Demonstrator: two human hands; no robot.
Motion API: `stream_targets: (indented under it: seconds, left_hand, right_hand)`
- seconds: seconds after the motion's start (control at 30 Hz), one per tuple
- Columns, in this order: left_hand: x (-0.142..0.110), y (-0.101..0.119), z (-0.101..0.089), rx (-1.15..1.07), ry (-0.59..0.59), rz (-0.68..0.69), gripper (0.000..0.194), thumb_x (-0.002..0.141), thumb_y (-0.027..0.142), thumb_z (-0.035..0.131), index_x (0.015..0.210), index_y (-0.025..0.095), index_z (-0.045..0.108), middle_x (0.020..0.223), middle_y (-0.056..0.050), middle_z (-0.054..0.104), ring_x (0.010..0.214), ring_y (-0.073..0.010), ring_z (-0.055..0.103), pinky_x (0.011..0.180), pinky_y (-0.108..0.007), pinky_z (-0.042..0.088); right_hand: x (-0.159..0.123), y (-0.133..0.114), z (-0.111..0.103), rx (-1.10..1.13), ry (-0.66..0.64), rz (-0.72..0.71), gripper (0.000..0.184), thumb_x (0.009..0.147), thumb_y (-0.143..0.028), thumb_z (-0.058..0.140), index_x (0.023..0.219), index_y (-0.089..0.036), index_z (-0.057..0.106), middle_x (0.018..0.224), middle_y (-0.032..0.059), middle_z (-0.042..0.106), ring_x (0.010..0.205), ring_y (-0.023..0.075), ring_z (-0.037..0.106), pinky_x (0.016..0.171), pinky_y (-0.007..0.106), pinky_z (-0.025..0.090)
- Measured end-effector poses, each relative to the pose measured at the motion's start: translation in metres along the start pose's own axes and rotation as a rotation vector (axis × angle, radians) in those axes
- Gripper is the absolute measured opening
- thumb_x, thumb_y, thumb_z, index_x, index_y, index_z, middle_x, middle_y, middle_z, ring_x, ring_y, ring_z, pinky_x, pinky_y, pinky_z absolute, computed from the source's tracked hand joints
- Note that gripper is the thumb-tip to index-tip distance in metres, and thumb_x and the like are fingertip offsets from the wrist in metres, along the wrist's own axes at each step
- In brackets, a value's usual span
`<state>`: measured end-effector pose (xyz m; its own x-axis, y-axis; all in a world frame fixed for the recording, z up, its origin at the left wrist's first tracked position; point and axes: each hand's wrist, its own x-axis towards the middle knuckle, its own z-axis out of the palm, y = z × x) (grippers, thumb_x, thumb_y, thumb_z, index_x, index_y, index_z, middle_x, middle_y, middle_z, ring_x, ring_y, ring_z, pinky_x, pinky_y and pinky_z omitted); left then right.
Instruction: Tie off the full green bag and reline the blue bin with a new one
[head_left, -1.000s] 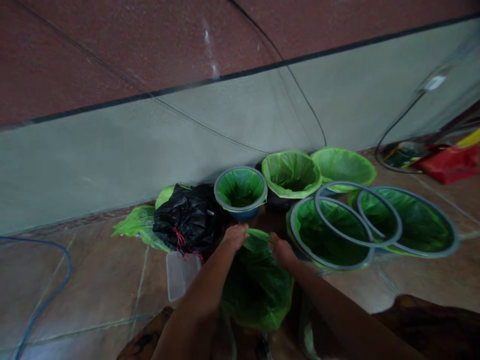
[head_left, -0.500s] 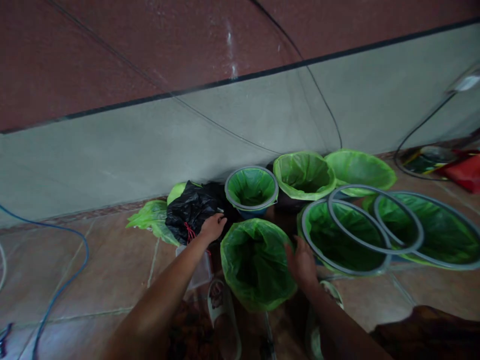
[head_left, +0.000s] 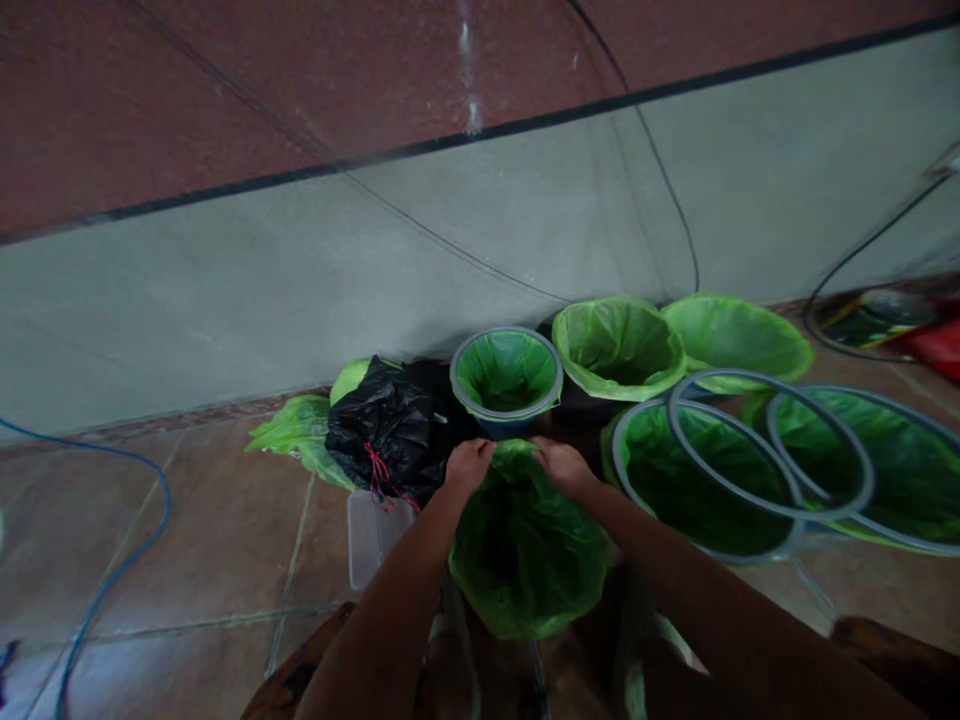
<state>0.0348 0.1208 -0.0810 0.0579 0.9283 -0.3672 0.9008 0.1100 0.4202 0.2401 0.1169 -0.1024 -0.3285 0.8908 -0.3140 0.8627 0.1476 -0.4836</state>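
A bin lined with a green bag point(head_left: 529, 560) stands on the floor between my feet, the bag's edge folded over its rim. My left hand point(head_left: 470, 466) is closed on the far left part of that edge. On the far right part, my right hand point(head_left: 564, 466) grips the same bag, its fingers curled over the rim. Just behind stands a smaller blue bin point(head_left: 504, 412) with a green liner and a grey ring around its top. A crumpled black bag point(head_left: 382, 425) with red drawstrings lies left of my hands.
Several other green-lined bins stand right, among them one with a grey ring point(head_left: 622, 480); a loose grey ring point(head_left: 862, 470) lies across two. A clear plastic box point(head_left: 367, 545) and green bags point(head_left: 296, 430) sit left. A blue cable point(head_left: 166, 500) crosses the tiles; the wall is behind.
Both hands have moved to the far edge of the front bin's bag and closed on it. Before, the left was by the black bag and the right at the bin's right side.
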Motion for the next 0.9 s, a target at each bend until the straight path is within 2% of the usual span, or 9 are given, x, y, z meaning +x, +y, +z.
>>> stream_targets:
  seconds: [0.13, 0.37, 0.43, 0.53, 0.6, 0.67, 0.73, 0.83, 0.9]
  left_hand:
    - [-0.015, -0.009, 0.008, 0.134, 0.025, 0.083, 0.03, 0.097, 0.036, 0.047, 0.118, 0.025, 0.064, 0.117, -0.007, 0.073, 0.108, -0.0199, 0.067, 0.092, -0.028, 0.048]
    - [-0.019, -0.006, 0.01, 0.29, -0.02, -0.022, 0.027, 0.093, 0.03, 0.051, 0.118, 0.02, 0.058, 0.112, -0.012, 0.072, 0.105, -0.026, 0.069, 0.086, -0.035, 0.051]
    - [-0.021, -0.007, 0.008, 0.281, -0.024, -0.074, 0.037, 0.091, 0.027, 0.054, 0.127, 0.02, 0.054, 0.116, -0.013, 0.071, 0.107, -0.0273, 0.068, 0.088, -0.036, 0.05]
    - [-0.024, -0.015, 0.0, 0.193, 0.044, -0.152, 0.069, 0.083, 0.03, 0.066, 0.145, 0.019, 0.038, 0.132, -0.016, 0.063, 0.119, -0.0281, 0.063, 0.097, -0.037, 0.048]
    - [-0.024, -0.023, -0.009, 0.078, 0.082, -0.175, 0.088, 0.076, 0.034, 0.075, 0.15, 0.016, 0.031, 0.141, -0.019, 0.056, 0.128, -0.0279, 0.057, 0.101, -0.035, 0.045]
    - [-0.023, -0.031, -0.019, -0.053, 0.089, -0.184, 0.092, 0.072, 0.039, 0.078, 0.149, 0.013, 0.035, 0.144, -0.021, 0.054, 0.131, -0.0271, 0.054, 0.102, -0.032, 0.045]
    - [-0.02, -0.038, -0.027, -0.17, 0.101, -0.21, 0.084, 0.075, 0.046, 0.075, 0.144, 0.011, 0.043, 0.139, -0.021, 0.059, 0.127, -0.0259, 0.058, 0.098, -0.03, 0.047]
    - [-0.014, -0.045, -0.032, -0.244, 0.145, -0.281, 0.053, 0.091, 0.049, 0.053, 0.129, 0.013, 0.06, 0.121, -0.016, 0.071, 0.112, -0.0237, 0.067, 0.089, -0.029, 0.05]
    - [-0.009, -0.048, -0.032, -0.194, 0.179, -0.283, 0.045, 0.098, 0.043, 0.037, 0.112, 0.015, 0.07, 0.108, -0.014, 0.075, 0.103, -0.0222, 0.07, 0.085, -0.029, 0.051]
  right_hand:
    - [-0.005, 0.004, 0.002, -0.084, -0.04, -0.002, 0.035, 0.098, -0.031, 0.041, 0.122, -0.012, 0.058, 0.113, 0.0151, 0.07, 0.1, 0.0224, 0.066, 0.081, 0.027, 0.043]
    - [-0.005, 0.009, 0.002, -0.055, -0.038, 0.048, 0.025, 0.096, -0.026, 0.044, 0.115, -0.015, 0.057, 0.106, 0.0122, 0.072, 0.095, 0.0224, 0.067, 0.074, 0.027, 0.041]
    - [-0.004, 0.012, 0.001, -0.065, -0.04, 0.104, 0.024, 0.095, -0.024, 0.047, 0.114, -0.016, 0.058, 0.101, 0.0106, 0.074, 0.092, 0.0222, 0.068, 0.071, 0.027, 0.04]
    - [-0.006, 0.013, 0.001, -0.061, 0.0, 0.167, 0.021, 0.093, -0.023, 0.048, 0.108, -0.017, 0.061, 0.098, 0.0089, 0.074, 0.092, 0.0216, 0.067, 0.071, 0.026, 0.04]
    - [-0.012, 0.011, 0.004, -0.046, 0.026, 0.213, 0.02, 0.094, -0.023, 0.048, 0.105, -0.016, 0.062, 0.098, 0.0094, 0.073, 0.092, 0.0216, 0.067, 0.071, 0.026, 0.04]
    - [-0.024, 0.01, 0.013, -0.031, 0.046, 0.294, 0.021, 0.095, -0.022, 0.045, 0.106, -0.014, 0.062, 0.097, 0.0112, 0.073, 0.091, 0.0224, 0.068, 0.07, 0.027, 0.041]
    - [-0.041, 0.01, 0.026, -0.013, 0.073, 0.385, 0.025, 0.096, -0.022, 0.043, 0.111, -0.012, 0.061, 0.097, 0.0134, 0.073, 0.089, 0.0239, 0.069, 0.07, 0.029, 0.042]
    - [-0.066, 0.011, 0.041, 0.021, 0.163, 0.461, 0.034, 0.096, -0.028, 0.046, 0.121, -0.008, 0.058, 0.101, 0.0177, 0.073, 0.093, 0.0271, 0.069, 0.075, 0.032, 0.046]
    - [-0.072, 0.011, 0.039, 0.028, 0.299, 0.438, 0.043, 0.095, -0.035, 0.049, 0.127, -0.006, 0.056, 0.112, 0.0217, 0.07, 0.102, 0.03, 0.067, 0.084, 0.036, 0.048]
